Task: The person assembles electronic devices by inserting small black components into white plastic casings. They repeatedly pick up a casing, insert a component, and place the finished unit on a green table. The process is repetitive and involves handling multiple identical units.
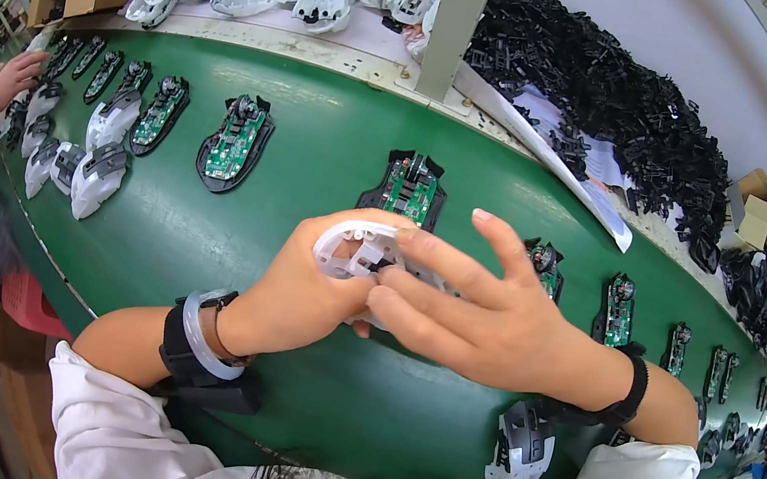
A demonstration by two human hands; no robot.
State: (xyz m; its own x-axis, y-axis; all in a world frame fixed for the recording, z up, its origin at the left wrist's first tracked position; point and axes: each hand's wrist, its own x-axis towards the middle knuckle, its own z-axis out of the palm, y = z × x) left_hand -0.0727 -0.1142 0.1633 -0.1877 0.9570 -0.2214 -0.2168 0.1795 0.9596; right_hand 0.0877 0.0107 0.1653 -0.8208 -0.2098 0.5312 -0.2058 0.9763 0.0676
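Observation:
A white plastic computer-mouse shell (333, 249) is held up over the green bench, its hollow inner side showing. My left hand (301, 277) wraps round the shell from the left. My right hand (501, 325) comes in from the right, its fingertips closed on the shell while the little finger sticks up and away. A small dark part shows inside the shell by the right fingertips; its kind is too small to tell. My right thumb is hidden. Just beyond my hands lies a black mouse base with a green circuit board (412, 189).
More mouse bases (235, 144) stand in a row along the green bench (321, 128). White-and-grey mouse shells (98, 177) lie at left, another shell (521, 447) near my right forearm. White shells (322, 1) and black parts (609, 105) pile behind a metal post (457, 29). Co-workers' hands (21, 72) reach in on both sides.

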